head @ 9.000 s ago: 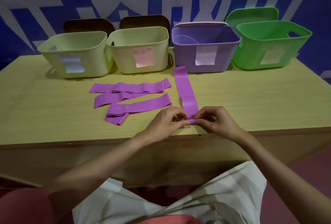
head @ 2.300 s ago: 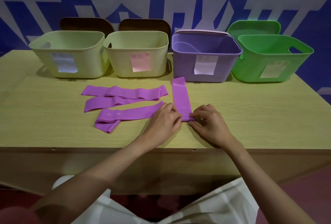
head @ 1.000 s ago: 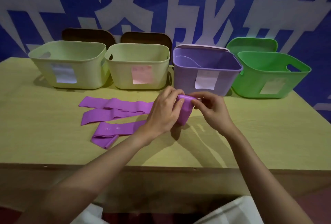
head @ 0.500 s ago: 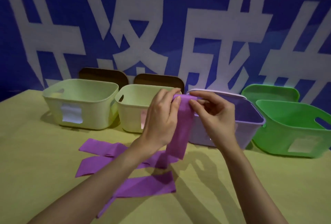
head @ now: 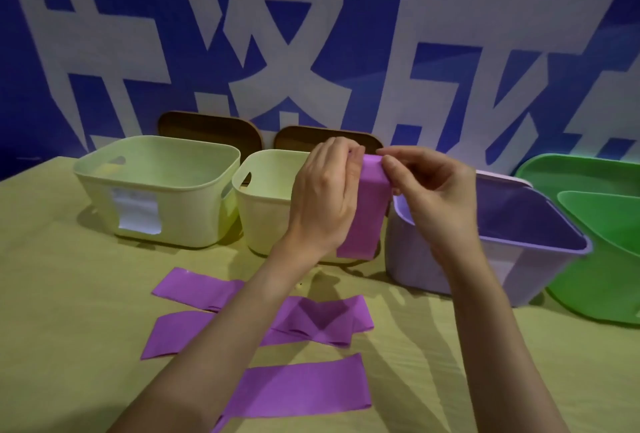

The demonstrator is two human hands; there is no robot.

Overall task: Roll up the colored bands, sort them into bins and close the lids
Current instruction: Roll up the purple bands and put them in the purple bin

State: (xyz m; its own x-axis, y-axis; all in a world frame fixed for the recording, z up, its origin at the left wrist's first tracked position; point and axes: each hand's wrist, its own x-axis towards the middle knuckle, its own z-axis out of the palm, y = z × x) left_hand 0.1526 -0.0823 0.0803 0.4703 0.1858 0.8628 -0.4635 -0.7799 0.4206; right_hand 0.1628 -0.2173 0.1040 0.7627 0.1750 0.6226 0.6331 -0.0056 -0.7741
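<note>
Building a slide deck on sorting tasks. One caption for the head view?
Both hands, left hand and right hand, hold a purple band hanging above the table.

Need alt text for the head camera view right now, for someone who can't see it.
Both bare hands, left hand and right hand, pinch a purple elastic band hanging above the wooden table; more flat purple bands lie below, before four open plastic bins.

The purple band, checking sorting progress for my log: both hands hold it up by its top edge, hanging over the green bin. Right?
Not quite. In the head view the left hand and right hand do hold the purple band up by its top edge, but it hangs between the second pale bin and the purple bin, not over the green bin.
</note>
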